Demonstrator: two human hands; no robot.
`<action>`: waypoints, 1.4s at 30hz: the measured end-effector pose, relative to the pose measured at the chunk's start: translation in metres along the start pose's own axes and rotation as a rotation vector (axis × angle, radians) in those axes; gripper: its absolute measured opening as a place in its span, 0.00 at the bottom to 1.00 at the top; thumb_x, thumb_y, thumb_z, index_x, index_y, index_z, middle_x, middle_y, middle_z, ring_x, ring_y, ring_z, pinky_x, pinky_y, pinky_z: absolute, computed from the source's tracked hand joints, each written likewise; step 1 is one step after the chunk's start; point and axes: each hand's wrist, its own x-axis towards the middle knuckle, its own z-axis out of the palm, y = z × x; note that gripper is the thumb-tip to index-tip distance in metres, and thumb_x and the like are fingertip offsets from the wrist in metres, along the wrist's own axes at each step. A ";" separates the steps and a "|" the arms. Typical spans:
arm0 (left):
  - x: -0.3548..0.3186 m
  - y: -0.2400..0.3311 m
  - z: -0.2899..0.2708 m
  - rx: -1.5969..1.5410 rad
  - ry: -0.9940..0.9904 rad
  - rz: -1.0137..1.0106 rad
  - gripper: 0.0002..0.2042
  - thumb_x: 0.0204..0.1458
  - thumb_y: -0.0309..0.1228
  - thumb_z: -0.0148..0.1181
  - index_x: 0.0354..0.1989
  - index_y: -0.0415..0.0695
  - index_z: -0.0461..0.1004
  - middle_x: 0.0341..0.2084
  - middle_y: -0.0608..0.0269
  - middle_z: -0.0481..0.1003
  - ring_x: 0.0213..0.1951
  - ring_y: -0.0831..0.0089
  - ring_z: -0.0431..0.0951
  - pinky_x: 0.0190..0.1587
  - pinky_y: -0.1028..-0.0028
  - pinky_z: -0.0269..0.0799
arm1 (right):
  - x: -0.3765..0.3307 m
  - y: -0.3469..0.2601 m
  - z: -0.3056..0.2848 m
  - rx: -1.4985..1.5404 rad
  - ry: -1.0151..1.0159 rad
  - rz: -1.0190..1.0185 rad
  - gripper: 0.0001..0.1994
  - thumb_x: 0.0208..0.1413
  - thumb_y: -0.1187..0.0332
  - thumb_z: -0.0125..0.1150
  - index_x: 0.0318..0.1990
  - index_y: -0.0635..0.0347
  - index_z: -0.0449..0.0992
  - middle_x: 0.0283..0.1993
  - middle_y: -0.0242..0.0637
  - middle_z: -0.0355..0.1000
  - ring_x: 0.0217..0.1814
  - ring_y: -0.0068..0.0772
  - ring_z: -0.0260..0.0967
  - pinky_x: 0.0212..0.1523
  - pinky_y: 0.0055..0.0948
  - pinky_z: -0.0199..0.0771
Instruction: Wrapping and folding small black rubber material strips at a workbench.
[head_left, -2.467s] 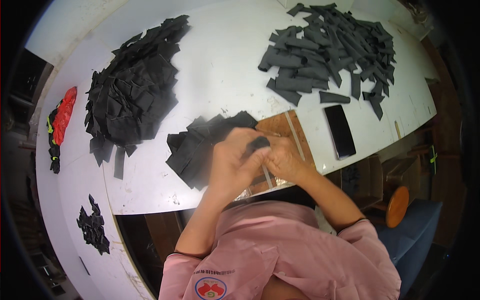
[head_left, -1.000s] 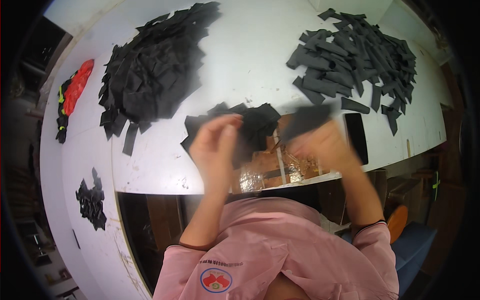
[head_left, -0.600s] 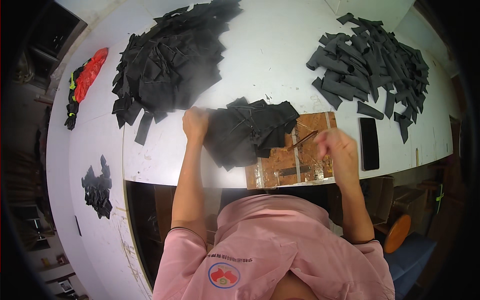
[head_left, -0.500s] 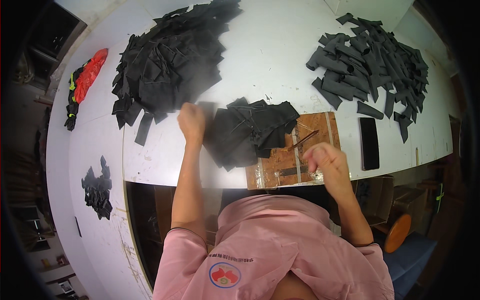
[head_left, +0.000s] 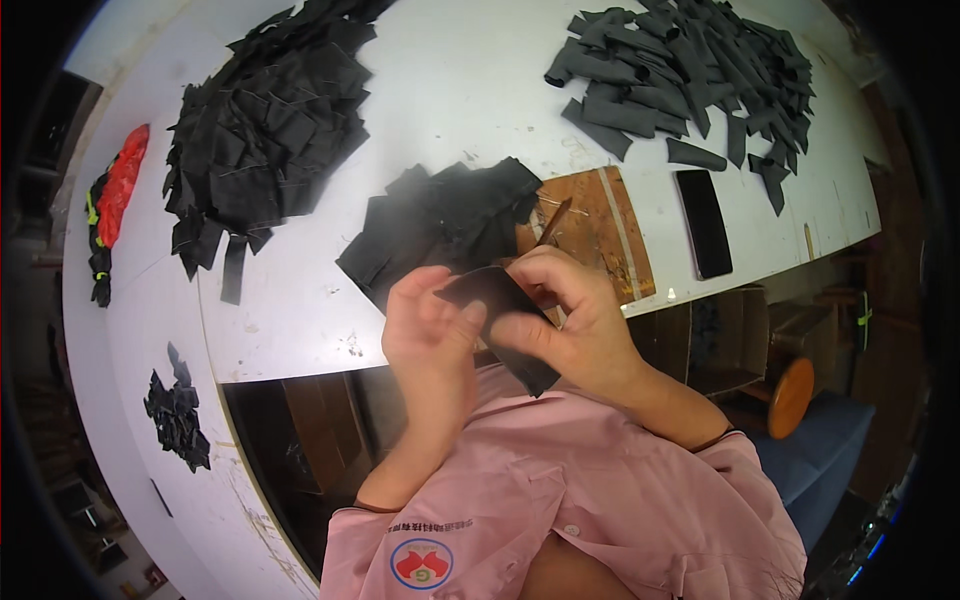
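While facing the white table (head_left: 450,80), has the black pile (head_left: 265,160) at upper left, the grey pile (head_left: 690,75) at upper right and the dark heap (head_left: 440,215) just above centre. Between left hand (head_left: 432,330) and right hand (head_left: 585,315), at centre, holds the black piece (head_left: 503,293) slanted down rightward, seemingly mid-adjustment; next calls for an even pinch on both edges. Lays right thumb across it, fingers behind, closed on it. Curls left fingers loosely, thumb against the left edge; cannot tell if gripping.
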 end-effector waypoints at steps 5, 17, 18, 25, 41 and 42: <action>0.000 -0.002 0.000 -0.086 -0.119 -0.127 0.19 0.42 0.18 0.55 0.45 0.36 0.60 0.37 0.58 0.68 0.36 0.76 0.69 0.39 0.80 0.65 | -0.004 0.007 -0.012 0.181 0.038 0.114 0.05 0.43 0.74 0.60 0.25 0.67 0.71 0.22 0.34 0.66 0.22 0.20 0.63 0.24 0.18 0.61; 0.039 0.042 -0.005 0.394 -0.540 -0.364 0.04 0.44 0.20 0.55 0.30 0.37 0.73 0.21 0.71 0.71 0.23 0.87 0.67 0.25 0.86 0.62 | 0.008 -0.004 -0.042 -0.255 -0.356 -0.154 0.07 0.46 0.71 0.55 0.27 0.67 0.70 0.21 0.39 0.65 0.23 0.39 0.64 0.24 0.30 0.62; 0.040 0.044 -0.005 0.452 -0.566 -0.389 0.04 0.43 0.19 0.55 0.29 0.37 0.72 0.21 0.70 0.71 0.23 0.87 0.67 0.25 0.86 0.62 | 0.009 -0.004 -0.042 -0.253 -0.357 -0.156 0.07 0.46 0.71 0.55 0.27 0.67 0.70 0.21 0.39 0.65 0.23 0.39 0.64 0.24 0.30 0.62; 0.023 0.024 -0.008 0.659 -0.498 -0.179 0.03 0.43 0.17 0.54 0.25 0.38 0.70 0.18 0.73 0.68 0.21 0.89 0.64 0.22 0.87 0.59 | 0.001 0.001 -0.027 -0.611 -0.048 -0.361 0.09 0.40 0.72 0.60 0.30 0.65 0.70 0.27 0.41 0.65 0.30 0.40 0.63 0.30 0.32 0.62; 0.007 0.007 0.007 0.194 0.022 -0.164 0.07 0.43 0.16 0.53 0.32 0.38 0.67 0.21 0.69 0.70 0.18 0.90 0.64 0.16 0.88 0.55 | -0.001 0.018 0.014 -0.372 0.281 -0.179 0.08 0.36 0.85 0.53 0.28 0.67 0.70 0.25 0.36 0.65 0.22 0.25 0.63 0.22 0.20 0.63; 0.010 0.009 0.002 0.195 0.025 -0.157 0.07 0.43 0.16 0.53 0.32 0.38 0.67 0.21 0.69 0.70 0.18 0.90 0.64 0.16 0.88 0.55 | -0.001 0.020 0.011 -0.369 0.278 -0.185 0.08 0.36 0.85 0.53 0.28 0.67 0.70 0.25 0.36 0.65 0.22 0.25 0.63 0.22 0.20 0.63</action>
